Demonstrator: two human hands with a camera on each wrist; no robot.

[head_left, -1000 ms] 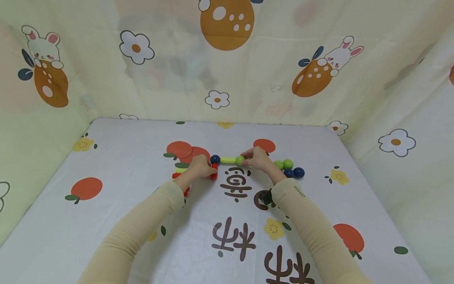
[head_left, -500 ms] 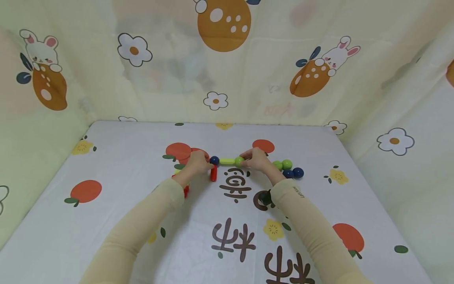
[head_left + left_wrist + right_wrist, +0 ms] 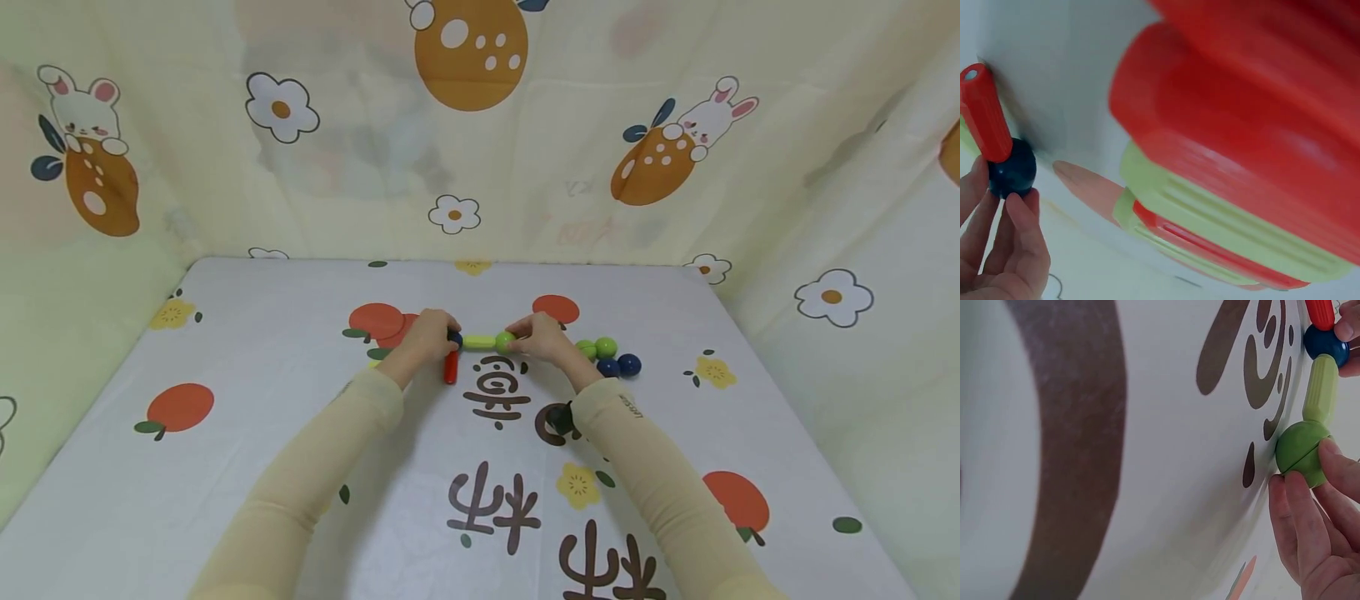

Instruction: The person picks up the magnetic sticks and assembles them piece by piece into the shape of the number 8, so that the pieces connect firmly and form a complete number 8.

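Note:
Small toy building pieces are joined into a corner shape on the table. My left hand (image 3: 427,340) pinches the dark blue ball (image 3: 1015,170) at the corner between thumb and fingertips. From that ball a red rod (image 3: 451,368) points toward me, and a light green rod (image 3: 479,342) runs right to a green ball (image 3: 1300,449). Thumb and fingers of my right hand (image 3: 545,337) hold this green ball, which has a seam line across it in the right wrist view. In the head view, my left fingers cover part of the blue ball.
Right of my right hand lie loose green balls (image 3: 606,347) and dark blue balls (image 3: 630,364). Red rods (image 3: 1229,131) and light green rods (image 3: 1210,209) lie side by side near my left wrist. A printed cloth (image 3: 247,467) covers the table; a patterned curtain (image 3: 360,167) stands behind.
My left hand has moved from the red rod up and away from me to the dark blue ball. The right hand has stayed on the green ball.

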